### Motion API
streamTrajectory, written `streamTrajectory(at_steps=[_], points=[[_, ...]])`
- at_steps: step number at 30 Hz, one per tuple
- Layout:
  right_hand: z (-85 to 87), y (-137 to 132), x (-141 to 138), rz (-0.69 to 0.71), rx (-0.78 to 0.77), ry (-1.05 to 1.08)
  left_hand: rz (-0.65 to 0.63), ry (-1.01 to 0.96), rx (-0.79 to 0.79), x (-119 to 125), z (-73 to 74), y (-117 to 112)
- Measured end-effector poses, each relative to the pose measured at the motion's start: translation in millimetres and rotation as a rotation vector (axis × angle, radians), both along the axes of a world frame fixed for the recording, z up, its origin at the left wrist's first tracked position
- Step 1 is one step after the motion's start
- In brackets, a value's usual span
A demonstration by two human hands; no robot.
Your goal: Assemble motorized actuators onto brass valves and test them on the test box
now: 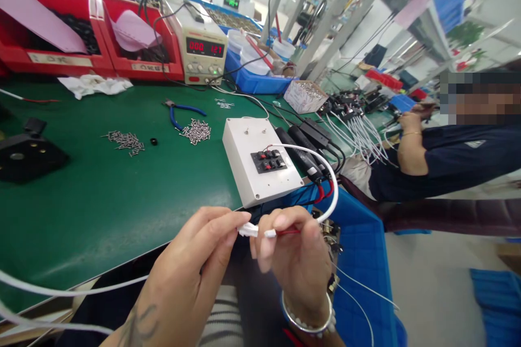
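1. Left hand point(199, 255): thumb and finger pinch the white connector point(247, 229).
2. Right hand point(297, 255): fingers curl around the white plug end point(269, 233), red wire behind it.
3. Both pieces sit just in front of the white box point(236, 160), near the bench edge.
4. Done, as it looks: white cable point(335, 190) runs from the right hand to the terminal block point(268, 161), thin leads apparently in (power supply point(203, 46) display lit).
5. Remaining: the join at the fingertips looks unfinished; fingers hide whether both halves are mated, can't tell.
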State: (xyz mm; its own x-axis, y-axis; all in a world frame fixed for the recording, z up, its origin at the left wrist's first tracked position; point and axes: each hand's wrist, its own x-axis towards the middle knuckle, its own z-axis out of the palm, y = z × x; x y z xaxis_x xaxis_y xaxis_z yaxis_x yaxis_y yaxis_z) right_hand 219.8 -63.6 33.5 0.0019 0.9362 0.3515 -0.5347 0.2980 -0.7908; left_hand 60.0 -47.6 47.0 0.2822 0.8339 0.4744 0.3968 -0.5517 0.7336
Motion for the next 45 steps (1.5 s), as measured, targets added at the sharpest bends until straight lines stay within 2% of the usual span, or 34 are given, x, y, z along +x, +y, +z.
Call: streamTrajectory(at_steps=[5,9,12,16,21,28,35,42,45], points=[[-6.0,2,1,0.021,0.044,0.015,-0.022,0.07,0.077,1,-3.5,0],[-9.2,0,0,0.027,-0.003,0.002,0.01,0.08,0.093,1,-10.1,-3],[-9.1,-2,0,-0.02,-0.042,0.003,0.03,0.104,0.088,0,-11.5,-4],[-7.6,-4,2,-0.065,-0.063,-0.028,0.038,0.103,0.097,-1,-5.8,-3],[-7.3,-7,3,-0.061,-0.072,-0.04,-0.02,0.058,0.069,1,2.1,-1],[-9.5,-8,4,-0.083,-0.063,-0.06,-0.08,0.122,0.005,-4,-0.6,-4],[-8.3,-5,0,-0.087,-0.054,-0.11,-0.093,0.111,0.009,-4,2.5,-5],[-7.2,0,-1,-0.173,-0.036,-0.096,-0.107,0.158,0.017,-6,4.1,0],[-7.7,0,-1,-0.199,-0.028,-0.092,-0.051,0.123,0.043,-6,9.0,4]])
